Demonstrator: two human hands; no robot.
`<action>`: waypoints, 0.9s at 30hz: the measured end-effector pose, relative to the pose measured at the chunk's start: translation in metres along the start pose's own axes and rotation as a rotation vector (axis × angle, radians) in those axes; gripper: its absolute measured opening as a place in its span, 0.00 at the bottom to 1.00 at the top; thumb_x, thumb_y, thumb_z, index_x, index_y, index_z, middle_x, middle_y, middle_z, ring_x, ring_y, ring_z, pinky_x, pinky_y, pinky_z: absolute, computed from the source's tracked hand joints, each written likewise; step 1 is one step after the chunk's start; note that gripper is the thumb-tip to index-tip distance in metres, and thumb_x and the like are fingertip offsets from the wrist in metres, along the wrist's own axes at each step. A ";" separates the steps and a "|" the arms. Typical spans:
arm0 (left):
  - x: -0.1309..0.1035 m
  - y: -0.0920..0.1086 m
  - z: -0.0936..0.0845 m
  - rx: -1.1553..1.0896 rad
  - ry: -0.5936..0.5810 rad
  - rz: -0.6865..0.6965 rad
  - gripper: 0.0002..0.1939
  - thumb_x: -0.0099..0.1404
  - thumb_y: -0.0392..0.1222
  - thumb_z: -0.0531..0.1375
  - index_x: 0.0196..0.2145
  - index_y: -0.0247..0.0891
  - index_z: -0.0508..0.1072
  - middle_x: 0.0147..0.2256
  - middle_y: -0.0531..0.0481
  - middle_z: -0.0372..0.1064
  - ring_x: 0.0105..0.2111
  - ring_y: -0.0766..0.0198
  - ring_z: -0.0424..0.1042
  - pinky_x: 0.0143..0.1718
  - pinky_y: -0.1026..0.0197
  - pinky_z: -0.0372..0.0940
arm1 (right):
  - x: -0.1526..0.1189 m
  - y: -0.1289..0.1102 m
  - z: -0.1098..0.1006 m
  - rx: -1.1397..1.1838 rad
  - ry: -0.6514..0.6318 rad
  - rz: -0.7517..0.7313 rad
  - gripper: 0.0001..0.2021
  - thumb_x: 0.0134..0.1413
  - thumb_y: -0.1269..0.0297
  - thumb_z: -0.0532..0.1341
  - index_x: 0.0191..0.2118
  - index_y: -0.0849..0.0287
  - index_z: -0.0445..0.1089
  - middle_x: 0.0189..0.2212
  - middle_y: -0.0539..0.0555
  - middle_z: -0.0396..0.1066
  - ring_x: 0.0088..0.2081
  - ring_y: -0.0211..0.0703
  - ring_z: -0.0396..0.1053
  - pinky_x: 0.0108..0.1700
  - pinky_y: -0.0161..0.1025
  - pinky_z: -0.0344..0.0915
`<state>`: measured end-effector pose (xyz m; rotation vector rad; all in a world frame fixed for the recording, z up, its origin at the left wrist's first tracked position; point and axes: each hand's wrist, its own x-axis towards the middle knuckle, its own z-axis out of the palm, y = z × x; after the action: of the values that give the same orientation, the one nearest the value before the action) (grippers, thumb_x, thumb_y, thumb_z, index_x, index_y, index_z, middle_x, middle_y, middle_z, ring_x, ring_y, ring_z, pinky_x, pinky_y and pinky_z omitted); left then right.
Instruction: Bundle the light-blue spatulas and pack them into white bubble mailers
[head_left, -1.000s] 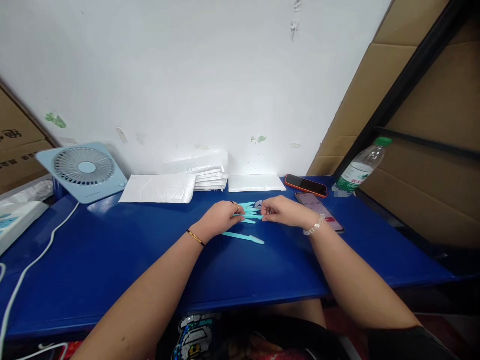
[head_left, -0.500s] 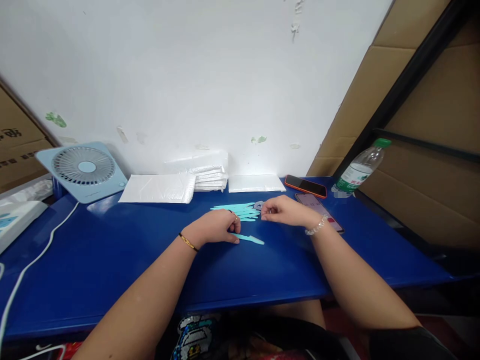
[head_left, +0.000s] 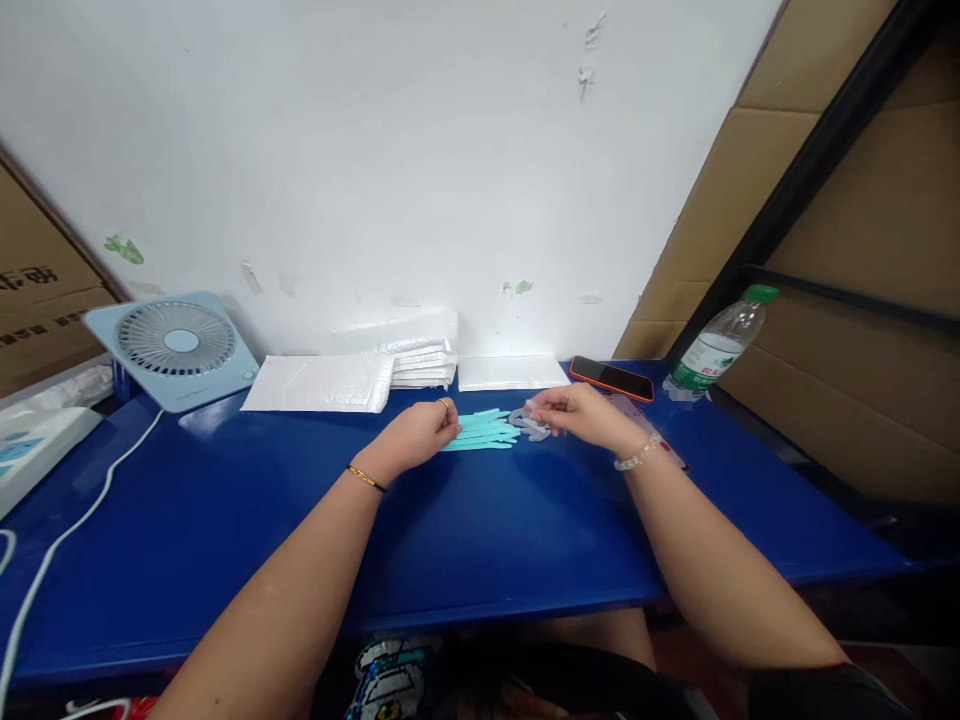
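Observation:
Several thin turquoise sticks (head_left: 487, 430) lie in a pile on the blue table (head_left: 480, 540). My left hand (head_left: 429, 432) is at the pile's left end, its fingers pinched together; what they grip, if anything, is too small to make out. Small translucent grey pieces (head_left: 531, 424) lie beside the pile's right end. Just over them is my right hand (head_left: 574, 412), with thumb and forefinger closed on a small translucent piece (head_left: 534, 405).
White padded envelopes (head_left: 322, 382) line the wall, some stacked. A blue fan (head_left: 180, 345) and white cable (head_left: 105, 480) are at the left. An orange-edged phone (head_left: 611, 378), another phone (head_left: 667, 440) and a water bottle (head_left: 720, 345) are at the right.
My left hand has moved up and left to the pile's end. The single stick that lay in front no longer lies there. More grey pieces now show by my right hand.

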<state>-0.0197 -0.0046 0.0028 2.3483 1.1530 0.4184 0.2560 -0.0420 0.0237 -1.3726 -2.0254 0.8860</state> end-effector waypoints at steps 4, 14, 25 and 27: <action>0.000 -0.004 -0.001 -0.131 0.028 -0.021 0.13 0.65 0.50 0.49 0.38 0.39 0.63 0.25 0.54 0.66 0.23 0.67 0.63 0.24 0.65 0.56 | 0.001 0.006 -0.004 0.173 0.078 -0.021 0.23 0.51 0.54 0.61 0.51 0.58 0.62 0.22 0.47 0.68 0.20 0.35 0.66 0.22 0.32 0.62; 0.001 0.005 -0.004 -0.013 0.128 0.046 0.18 0.67 0.52 0.45 0.33 0.39 0.66 0.26 0.54 0.63 0.27 0.65 0.62 0.29 0.63 0.57 | 0.019 0.014 0.023 0.555 0.165 -0.021 0.20 0.47 0.51 0.64 0.40 0.62 0.69 0.30 0.54 0.73 0.28 0.38 0.73 0.32 0.37 0.70; 0.004 0.005 0.001 0.080 0.127 0.112 0.14 0.67 0.48 0.46 0.32 0.39 0.66 0.28 0.52 0.65 0.30 0.63 0.64 0.32 0.62 0.56 | 0.024 0.016 0.035 0.523 0.246 -0.068 0.17 0.50 0.51 0.63 0.29 0.62 0.67 0.23 0.51 0.72 0.19 0.32 0.67 0.21 0.30 0.62; 0.004 0.006 0.002 0.081 0.126 0.125 0.14 0.67 0.47 0.47 0.32 0.39 0.66 0.29 0.52 0.65 0.30 0.63 0.64 0.33 0.62 0.56 | 0.025 0.014 0.038 0.530 0.235 -0.077 0.17 0.50 0.50 0.62 0.29 0.62 0.67 0.23 0.51 0.72 0.19 0.33 0.68 0.22 0.31 0.63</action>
<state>-0.0127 -0.0051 0.0043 2.5039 1.1008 0.5812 0.2285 -0.0233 -0.0097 -1.0380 -1.5101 1.0726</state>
